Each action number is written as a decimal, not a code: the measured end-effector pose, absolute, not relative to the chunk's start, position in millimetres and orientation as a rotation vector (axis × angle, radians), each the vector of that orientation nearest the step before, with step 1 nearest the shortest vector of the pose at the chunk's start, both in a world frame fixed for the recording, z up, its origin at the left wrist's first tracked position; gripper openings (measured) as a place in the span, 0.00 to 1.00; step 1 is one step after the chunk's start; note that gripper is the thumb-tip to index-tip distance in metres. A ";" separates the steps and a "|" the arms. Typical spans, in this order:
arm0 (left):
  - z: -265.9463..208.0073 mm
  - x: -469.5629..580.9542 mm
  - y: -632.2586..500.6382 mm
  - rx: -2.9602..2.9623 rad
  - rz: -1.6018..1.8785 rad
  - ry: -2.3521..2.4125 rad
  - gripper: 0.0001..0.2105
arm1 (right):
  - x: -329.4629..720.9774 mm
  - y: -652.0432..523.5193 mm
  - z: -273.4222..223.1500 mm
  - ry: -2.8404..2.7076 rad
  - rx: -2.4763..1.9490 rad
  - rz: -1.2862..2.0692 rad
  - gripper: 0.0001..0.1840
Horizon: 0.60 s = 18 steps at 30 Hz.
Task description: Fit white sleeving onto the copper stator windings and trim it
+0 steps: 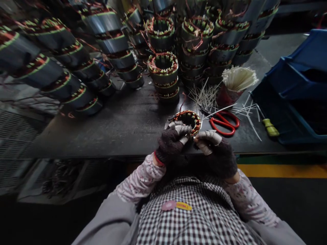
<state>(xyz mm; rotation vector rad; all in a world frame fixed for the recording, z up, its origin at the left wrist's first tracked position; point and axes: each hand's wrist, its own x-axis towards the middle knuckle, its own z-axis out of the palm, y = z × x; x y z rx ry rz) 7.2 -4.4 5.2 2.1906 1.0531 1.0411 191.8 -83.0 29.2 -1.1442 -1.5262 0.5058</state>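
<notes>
A motor stator [196, 119] with copper windings around its open ring stands at the table's front edge. My left hand [171, 141], in a dark glove with pale-wrapped fingertips, is closed over the near left side of its rim. At the near right of the ring, my right hand [218, 151], gloved alike, pinches with thumb and forefinger at a small pale tip that I cannot make out. Red-handled scissors [224, 123] lie just beyond my right hand. Thin white strips [204, 97] are scattered behind them.
Tall stacks of stators [163, 73] line the back and left of the dark table [117, 126]. A red cup [227, 97] holds a bundle of white strips. At right are a screwdriver [270, 127] with a yellow-green handle and blue bins [288, 92].
</notes>
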 end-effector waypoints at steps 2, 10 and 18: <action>6.6 7.5 -3.4 2.226 1.032 1.047 0.10 | 189.1 -78.3 34.3 -1.600 -1.138 0.396 0.06; 10.9 8.6 -2.5 2.311 0.988 1.066 0.11 | 181.4 -72.6 30.5 -1.726 -1.321 0.157 0.06; 9.8 9.7 -1.7 2.346 1.014 1.032 0.10 | 183.5 -71.1 27.7 -1.763 -1.334 0.092 0.07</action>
